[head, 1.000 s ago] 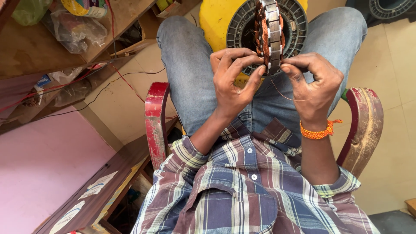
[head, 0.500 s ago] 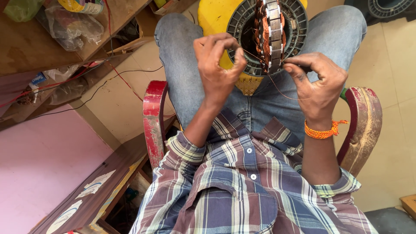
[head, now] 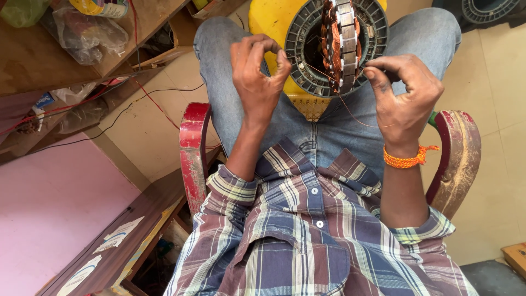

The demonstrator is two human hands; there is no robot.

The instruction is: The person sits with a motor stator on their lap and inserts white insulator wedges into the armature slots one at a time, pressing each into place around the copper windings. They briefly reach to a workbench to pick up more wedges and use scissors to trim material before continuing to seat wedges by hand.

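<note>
You sit in a red chair [head: 193, 148] with a yellow stool [head: 268, 22] between your knees, and a round stator core [head: 341, 41] wound with copper stands upright on edge at your lap's far edge. Your left hand [head: 257, 74] pinches a thin copper wire [head: 307, 64] left of the core. Your right hand [head: 402, 96] pinches the same wire at the core's right edge.
</note>
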